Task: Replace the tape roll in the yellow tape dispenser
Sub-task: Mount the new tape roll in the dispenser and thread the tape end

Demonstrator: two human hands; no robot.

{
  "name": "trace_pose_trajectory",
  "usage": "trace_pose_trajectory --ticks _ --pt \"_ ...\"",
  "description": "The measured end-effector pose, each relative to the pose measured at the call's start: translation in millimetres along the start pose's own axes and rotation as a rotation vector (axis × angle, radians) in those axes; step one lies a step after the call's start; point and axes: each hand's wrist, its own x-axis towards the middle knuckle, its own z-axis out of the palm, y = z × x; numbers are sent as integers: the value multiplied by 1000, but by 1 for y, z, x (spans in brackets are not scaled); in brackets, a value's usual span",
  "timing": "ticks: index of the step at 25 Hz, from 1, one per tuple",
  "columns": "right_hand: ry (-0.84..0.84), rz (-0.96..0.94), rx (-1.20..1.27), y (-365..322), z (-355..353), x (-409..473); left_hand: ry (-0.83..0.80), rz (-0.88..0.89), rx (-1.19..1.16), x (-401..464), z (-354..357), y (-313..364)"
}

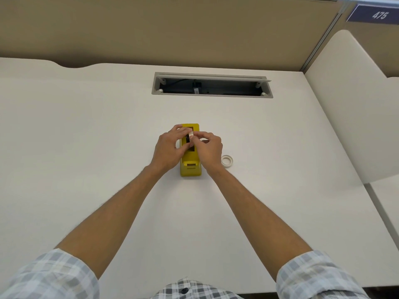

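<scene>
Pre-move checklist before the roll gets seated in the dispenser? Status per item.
1. Yellow tape dispenser flat on the desk: ok.
2. Roll held over the dispenser's well by both hands: ok.
3. Left hand and right hand both pinching the roll: ok.
4. Black hub inside the roll: cannot tell.
5. Other tape ring lies on the desk, clear of the dispenser: ok.
6. Cutter end facing the person: ok.

We see a yellow tape dispenser (190, 157) on a white desk (86, 137). Our left hand (169, 148) and right hand (207, 151) meet over it, pinching a small white roll of tape (190, 135) on top. Another white tape ring (227, 161) lies flat just beside the right hand.
</scene>
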Motion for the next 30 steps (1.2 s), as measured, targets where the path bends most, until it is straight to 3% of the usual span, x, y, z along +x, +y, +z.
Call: trace_pose_trajectory --ticks 14,16,21,25,30 --pt "36 -44 -44 -1 2 -5 1 31 -2 1 -1 -2" --pt "37 -154 -139 -3 -1 -10 -7 23 -3 1 -2 -2" --pt "-3 -691 -742 -4 -19 -4 -22 21 18 4 -2 -5" --pt "-5 -867 -985 -9 -23 9 -37 8 69 6 -2 -8" --pt "-81 -1062 -1108 -22 -27 17 -47 21 102 7 -2 -7"
